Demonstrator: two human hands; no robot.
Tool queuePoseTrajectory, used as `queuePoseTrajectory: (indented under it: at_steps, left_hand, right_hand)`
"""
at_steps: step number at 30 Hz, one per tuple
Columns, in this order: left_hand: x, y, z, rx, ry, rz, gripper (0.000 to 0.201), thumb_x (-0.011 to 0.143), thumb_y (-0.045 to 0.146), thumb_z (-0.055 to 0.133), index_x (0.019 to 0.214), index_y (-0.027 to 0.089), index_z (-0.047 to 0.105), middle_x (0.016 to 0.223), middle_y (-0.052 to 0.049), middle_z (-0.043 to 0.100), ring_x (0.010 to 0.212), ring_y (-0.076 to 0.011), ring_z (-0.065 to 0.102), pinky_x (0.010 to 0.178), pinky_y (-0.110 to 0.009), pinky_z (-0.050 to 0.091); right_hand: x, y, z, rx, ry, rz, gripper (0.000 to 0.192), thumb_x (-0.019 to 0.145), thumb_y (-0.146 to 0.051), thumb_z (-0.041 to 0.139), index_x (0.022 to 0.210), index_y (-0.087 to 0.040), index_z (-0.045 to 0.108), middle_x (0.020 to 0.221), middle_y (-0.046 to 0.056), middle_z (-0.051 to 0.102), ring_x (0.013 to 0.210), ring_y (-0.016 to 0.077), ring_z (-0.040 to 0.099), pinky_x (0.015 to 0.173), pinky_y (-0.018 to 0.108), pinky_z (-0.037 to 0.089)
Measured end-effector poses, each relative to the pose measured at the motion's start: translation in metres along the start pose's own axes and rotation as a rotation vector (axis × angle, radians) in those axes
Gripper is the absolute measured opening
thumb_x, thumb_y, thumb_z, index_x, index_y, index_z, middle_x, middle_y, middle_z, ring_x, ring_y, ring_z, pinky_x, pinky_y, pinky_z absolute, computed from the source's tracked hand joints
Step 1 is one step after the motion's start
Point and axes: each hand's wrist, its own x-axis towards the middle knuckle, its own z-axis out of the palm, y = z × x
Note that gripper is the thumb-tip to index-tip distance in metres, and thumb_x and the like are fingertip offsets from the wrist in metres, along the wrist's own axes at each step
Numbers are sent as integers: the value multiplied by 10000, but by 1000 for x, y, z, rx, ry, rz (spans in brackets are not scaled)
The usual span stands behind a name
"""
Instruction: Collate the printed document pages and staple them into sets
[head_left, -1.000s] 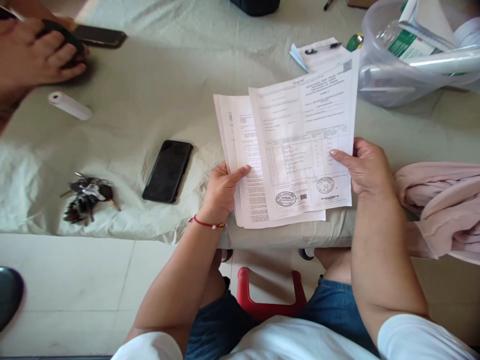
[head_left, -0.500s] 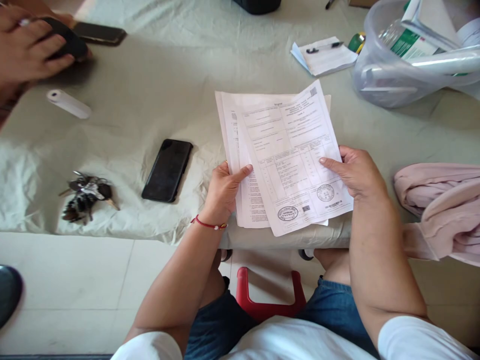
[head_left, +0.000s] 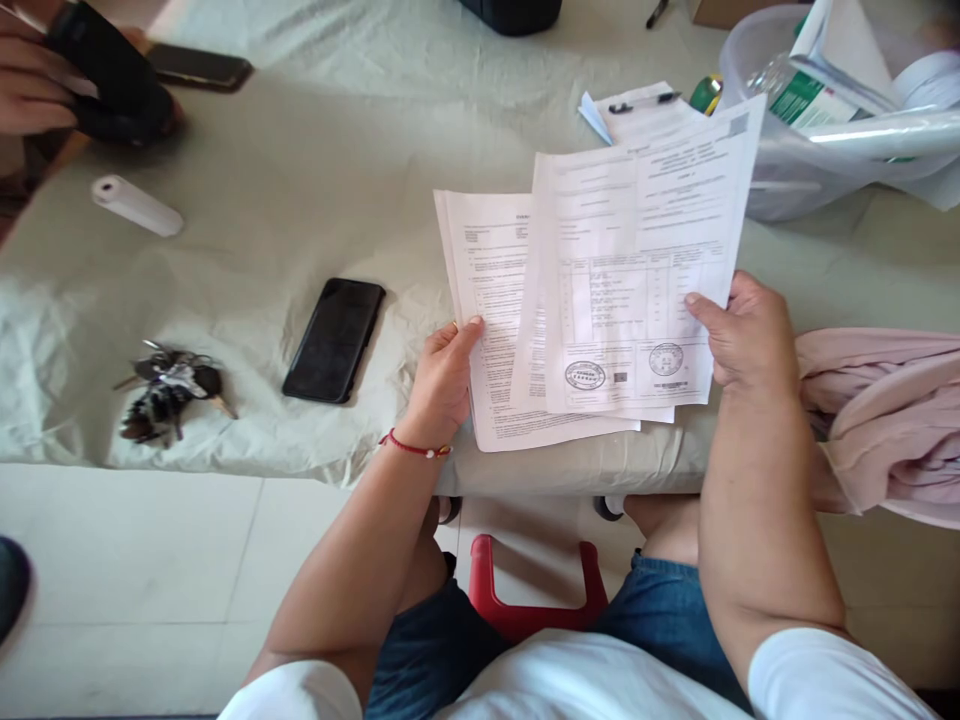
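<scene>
White paper is being held above the near edge of a cloth-covered table [head_left: 315, 170]. The stamped sheet [head_left: 637, 250], printed side up, is being pinched at its right edge by the right hand [head_left: 750, 330], its thumb being pressed on top and its fingers being kept behind. The lower sheets [head_left: 491, 360] are being gripped at their left edge by the left hand [head_left: 444, 375], also in a narrow pinch, and are being partly covered by the stamped sheet. Whether the table is being touched by the lower sheets cannot be told.

A red bracelet [head_left: 415, 447] is being worn on the left wrist. Beyond the stamped sheet, a small pad [head_left: 645, 125] is being partly hidden, and a black pen [head_left: 643, 103] is being borne on it. A bottle and papers are being held in a clear tub [head_left: 795, 185] at the right; nearer, pink cloth [head_left: 877, 420] is being draped over the table edge, beside the right forearm.

To the left, a black phone [head_left: 335, 340], keys [head_left: 174, 390] and a paper roll [head_left: 137, 205] are being supported by the table. At the far left, a black device [head_left: 120, 90] is being held by a co-worker's hand [head_left: 30, 90], near a second phone [head_left: 201, 68].
</scene>
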Motion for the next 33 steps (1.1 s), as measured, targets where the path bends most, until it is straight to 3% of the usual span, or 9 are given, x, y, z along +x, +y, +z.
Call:
queuePoseTrajectory:
  at_steps: [3, 8, 15, 25, 33]
  left_hand:
    - [-1, 2, 0, -2, 5, -4, 245, 729, 409, 849, 836, 213, 750, 859, -86, 827, 1002, -337, 829, 854, -426, 691]
    - [-1, 2, -2, 2, 9, -2, 213, 693, 375, 858, 810, 222, 768, 856, -83, 822, 990, -347, 825, 849, -440, 679]
    - [1, 0, -4, -1, -11, 43, 299, 678, 406, 927, 854, 221, 773, 891, -75, 841, 1018, -344, 827, 907, -459, 676]
    - [-2, 0, -6, -24, -49, 83, 404, 690, 434, 975, 959, 192, 794, 983, -109, 865, 1053, -351, 836, 957, -478, 679]
    - [-2, 1, -3, -24, -4, 64, 395, 756, 554, 926, 876, 215, 763, 934, -114, 852, 1087, -367, 833, 936, -472, 689]
  right_hand:
    - [2, -6, -6, 17, 115, 4, 289, 710, -359, 873, 969, -291, 764, 1062, -6, 867, 964, 279, 805, 986, 515, 667]
    - [1, -14, -11, 25, 139, 23, 278, 705, -332, 896, 924, -323, 724, 1099, 22, 867, 1036, 321, 790, 997, 531, 654]
    - [4, -16, -10, 52, 239, 49, 294, 597, -206, 837, 863, -239, 718, 950, 53, 840, 860, 267, 744, 776, 426, 626]
    - [1, -21, -10, 78, 234, 81, 287, 580, -185, 856, 849, -178, 756, 895, 59, 824, 765, 204, 700, 713, 363, 579]
    - [-1, -18, -8, 64, 201, 78, 285, 613, -178, 867, 880, -184, 766, 926, 47, 836, 760, 199, 713, 734, 354, 594]
